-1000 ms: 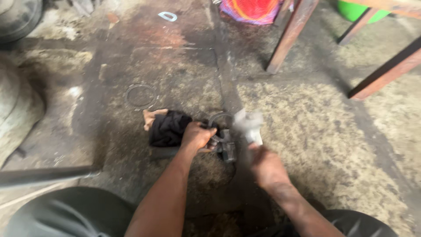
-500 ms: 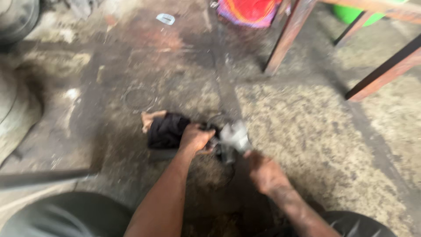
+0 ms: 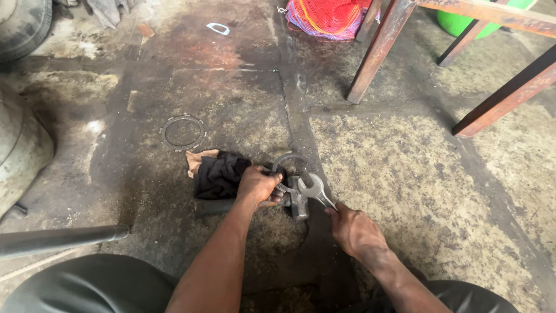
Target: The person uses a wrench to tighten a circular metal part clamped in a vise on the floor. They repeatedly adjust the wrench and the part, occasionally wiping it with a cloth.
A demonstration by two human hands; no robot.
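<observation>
Crouching low over a grimy, oil-darkened concrete floor (image 3: pixel 405 191), the person has dark trouser knees nearest the viewer, with both bare forearms reaching out from between them. The right hand (image 3: pixel 354 230) is clenched around the handle of a dull grey open-ended spanner (image 3: pixel 314 190), whose forked head angles up and leftward to meet a small, greasy metal part (image 3: pixel 295 200) lying on the floor. The left hand (image 3: pixel 258 185) is closed over the left side of that same part, pressing it down; exactly how the fingers grip it is hidden by the knuckles. A curved metal loop (image 3: pixel 288 160) arcs just beyond the part. Touching the left hand on its outer side lies a crumpled black rag (image 3: pixel 219 174), soft and folded, with a tan scrap of cloth (image 3: pixel 200 159) peeking from under it. Further left, near the knee, a smooth dark metal bar (image 3: pixel 58 239) lies flat. Beyond the rag, a thin toothed ring (image 3: pixel 182 132) rests on the stained floor. Well beyond the hands stand rough reddish wooden legs (image 3: pixel 376 52), with a red mesh bag (image 3: pixel 327 17) beside them.
</observation>
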